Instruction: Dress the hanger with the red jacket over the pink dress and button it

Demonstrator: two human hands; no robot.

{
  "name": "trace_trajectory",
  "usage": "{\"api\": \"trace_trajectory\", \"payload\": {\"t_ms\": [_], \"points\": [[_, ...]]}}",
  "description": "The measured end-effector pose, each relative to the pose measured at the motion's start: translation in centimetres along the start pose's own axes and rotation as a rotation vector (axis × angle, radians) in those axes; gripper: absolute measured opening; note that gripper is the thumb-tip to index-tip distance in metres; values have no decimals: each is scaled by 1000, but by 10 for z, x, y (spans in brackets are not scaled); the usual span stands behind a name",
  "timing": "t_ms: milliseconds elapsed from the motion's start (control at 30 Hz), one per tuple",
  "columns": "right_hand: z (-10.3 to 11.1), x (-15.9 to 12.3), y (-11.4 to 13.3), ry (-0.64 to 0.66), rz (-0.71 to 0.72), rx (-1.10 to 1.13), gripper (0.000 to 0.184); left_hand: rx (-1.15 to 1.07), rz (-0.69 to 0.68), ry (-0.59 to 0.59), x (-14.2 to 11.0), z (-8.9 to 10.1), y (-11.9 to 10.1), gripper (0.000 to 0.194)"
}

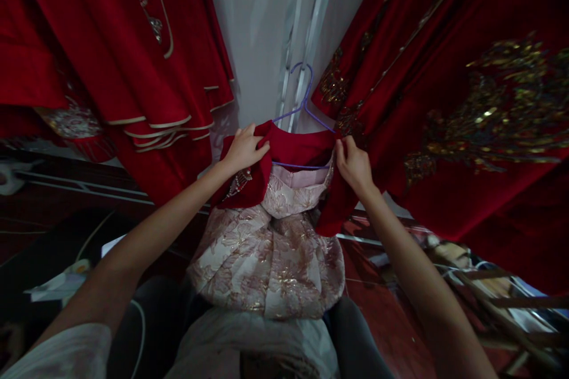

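A small red jacket (302, 145) sits on a thin purple hanger (306, 86), over a pale pink brocade dress (275, 260) with shiny floral patterning. The dress skirt hangs down close to my lap. At the jacket's left shoulder, my left hand (246, 148) is closed on the red cloth, thumb and fingers pinching it. My right hand (354, 166) pinches the jacket's opposite shoulder near the hanger's end. Beaded trim shows on the jacket's left front. The hanger's hook points up and is held by neither hand.
Red garments (169, 71) with pale piping hang at the left. On the right hang red garments with gold sequins (484, 112). A grey-white wall panel (253, 23) with metal rails stands between them. Wooden slats (502, 302) and clutter lie at lower right, a dark surface at lower left.
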State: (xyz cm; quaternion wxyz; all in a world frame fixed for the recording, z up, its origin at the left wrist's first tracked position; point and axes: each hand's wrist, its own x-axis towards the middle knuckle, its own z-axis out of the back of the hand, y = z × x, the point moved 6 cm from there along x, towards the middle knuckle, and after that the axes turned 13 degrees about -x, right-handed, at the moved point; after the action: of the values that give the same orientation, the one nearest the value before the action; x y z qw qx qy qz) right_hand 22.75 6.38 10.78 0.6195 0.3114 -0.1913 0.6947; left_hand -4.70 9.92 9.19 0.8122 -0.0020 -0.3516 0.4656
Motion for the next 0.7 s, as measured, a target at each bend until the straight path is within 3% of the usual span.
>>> {"api": "trace_trajectory", "payload": {"t_ms": [233, 300, 433, 600, 700], "points": [[-20, -16, 101, 143, 239, 397, 26, 72, 20, -23, -3, -1, -3, 36], [-22, -19, 118, 156, 270, 437, 22, 68, 7, -15, -3, 2, -3, 35], [-21, -19, 112, 78, 246, 350, 15, 66, -7, -45, -6, 9, -5, 32], [-20, -22, 76, -48, 147, 363, 14, 101, 37, -282, -26, 21, -17, 28], [-23, -25, 70, -12, 135, 405, 15, 106, 46, -240, -34, 9, -28, 27]]}}
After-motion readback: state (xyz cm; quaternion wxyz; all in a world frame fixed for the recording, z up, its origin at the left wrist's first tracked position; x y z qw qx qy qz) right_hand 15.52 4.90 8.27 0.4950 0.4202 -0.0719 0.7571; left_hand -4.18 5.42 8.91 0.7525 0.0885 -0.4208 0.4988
